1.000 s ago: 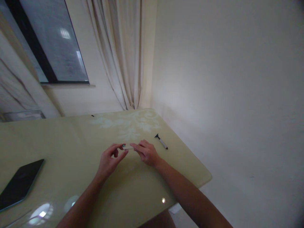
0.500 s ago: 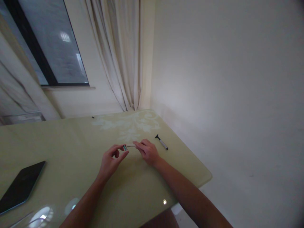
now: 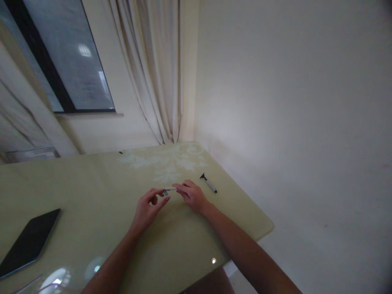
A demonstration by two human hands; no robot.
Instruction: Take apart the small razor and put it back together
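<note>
Between the thumb and forefinger of my left hand (image 3: 150, 204) is a small teal and dark piece (image 3: 165, 192), perhaps a razor cartridge. My right hand (image 3: 191, 196) pinches a thin, light-coloured stick (image 3: 172, 189), whose left end reaches the small piece. Whether the two are touching is too small to tell. Both hands are just above the pale green table (image 3: 147, 253), close together. To the right of my right hand lies a razor (image 3: 210, 185) with a grey handle and a black head.
A dark tablet (image 3: 29, 241) lies on the table at the left. A tiny black object (image 3: 120, 152) is near the far edge. Behind are a curtain (image 3: 156, 73) and a window (image 3: 67, 49); a white wall (image 3: 290, 122) runs along the right.
My left hand has moved slightly to the right with the small piece, which now sits closer to my right hand. Less of the thin stick's length shows between the hands.
</note>
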